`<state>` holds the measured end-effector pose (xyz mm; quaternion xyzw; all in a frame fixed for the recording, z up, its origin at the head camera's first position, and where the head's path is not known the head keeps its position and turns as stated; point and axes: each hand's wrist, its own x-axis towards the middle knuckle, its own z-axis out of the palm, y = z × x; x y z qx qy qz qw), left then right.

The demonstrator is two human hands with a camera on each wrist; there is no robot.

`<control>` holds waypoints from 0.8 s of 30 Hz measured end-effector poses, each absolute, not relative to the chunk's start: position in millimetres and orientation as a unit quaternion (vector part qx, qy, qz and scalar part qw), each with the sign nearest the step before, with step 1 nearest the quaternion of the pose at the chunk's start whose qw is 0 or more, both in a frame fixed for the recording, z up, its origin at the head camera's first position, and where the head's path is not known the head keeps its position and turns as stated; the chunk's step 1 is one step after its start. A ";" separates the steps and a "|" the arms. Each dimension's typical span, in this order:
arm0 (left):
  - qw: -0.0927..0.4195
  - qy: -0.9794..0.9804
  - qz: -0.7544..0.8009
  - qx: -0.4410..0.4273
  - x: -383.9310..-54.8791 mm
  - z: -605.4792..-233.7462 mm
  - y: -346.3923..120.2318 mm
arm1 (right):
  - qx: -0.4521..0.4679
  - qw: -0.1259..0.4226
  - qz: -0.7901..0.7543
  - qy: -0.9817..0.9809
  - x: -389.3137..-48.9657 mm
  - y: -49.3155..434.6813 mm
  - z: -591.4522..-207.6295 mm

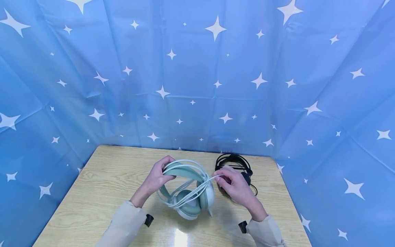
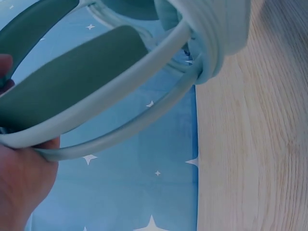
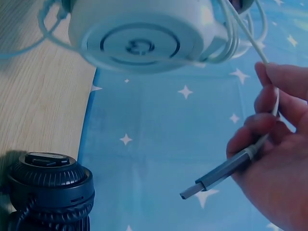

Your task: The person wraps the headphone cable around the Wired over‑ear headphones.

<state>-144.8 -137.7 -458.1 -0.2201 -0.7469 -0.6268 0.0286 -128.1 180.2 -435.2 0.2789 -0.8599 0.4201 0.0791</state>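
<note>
A pale green and white headset (image 1: pixel 189 202) is held up over the table by my left hand (image 1: pixel 157 176), which grips it at the headband (image 2: pixel 82 72). Its thin white cable (image 1: pixel 192 195) is wound in several loops around the headband and earcups. Near the right earcup (image 3: pixel 139 41), my right hand (image 1: pixel 236 187) pinches the cable's end length between thumb and fingers. From below that hand's curled fingers sticks a grey USB plug (image 3: pixel 216 172), seen in the right wrist view.
A black headset (image 1: pixel 234 164) with a coiled cord lies at the back right of the wooden table (image 1: pixel 108 192), partly behind my right hand. A blue curtain with white stars (image 1: pixel 191 85) hangs along the table's back edge and sides.
</note>
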 end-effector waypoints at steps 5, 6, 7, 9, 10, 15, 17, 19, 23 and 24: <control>-0.004 -0.731 -0.640 -0.239 -145.7 -454.6 -142.7 | 0.294 0.075 0.419 -0.856 -131.9 182.6 -434.6; -0.008 -0.728 -0.641 -0.242 -146.2 -454.5 -143.9 | 0.299 0.080 0.415 -0.856 -132.7 183.1 -434.5; -0.012 -0.726 -0.643 -0.245 -146.4 -454.2 -145.2 | 0.304 0.085 0.411 -0.855 -133.5 183.7 -434.5; -0.019 -0.720 -0.647 -0.251 -146.9 -453.8 -147.5 | 0.311 0.095 0.403 -0.855 -134.9 184.4 -434.4; -0.023 -0.716 -0.650 -0.253 -147.1 -453.5 -148.5 | 0.314 0.102 0.398 -0.856 -135.6 184.5 -434.3; -0.044 -0.694 -0.669 -0.264 -147.2 -451.2 -150.8 | 0.320 0.133 0.375 -0.860 -139.2 183.5 -434.3; -0.052 -0.684 -0.676 -0.268 -147.0 -450.4 -150.8 | 0.322 0.136 0.373 -0.860 -140.6 183.2 -434.9; -0.062 -0.674 -0.683 -0.274 -147.1 -450.3 -150.7 | 0.329 0.132 0.375 -0.857 -142.2 182.8 -436.1; -0.077 -0.656 -0.694 -0.287 -148.3 -451.2 -150.4 | 0.338 0.111 0.384 -0.852 -144.1 181.5 -439.4; -0.080 -0.652 -0.697 -0.289 -148.6 -451.4 -150.2 | 0.338 0.106 0.386 -0.852 -144.4 180.9 -440.1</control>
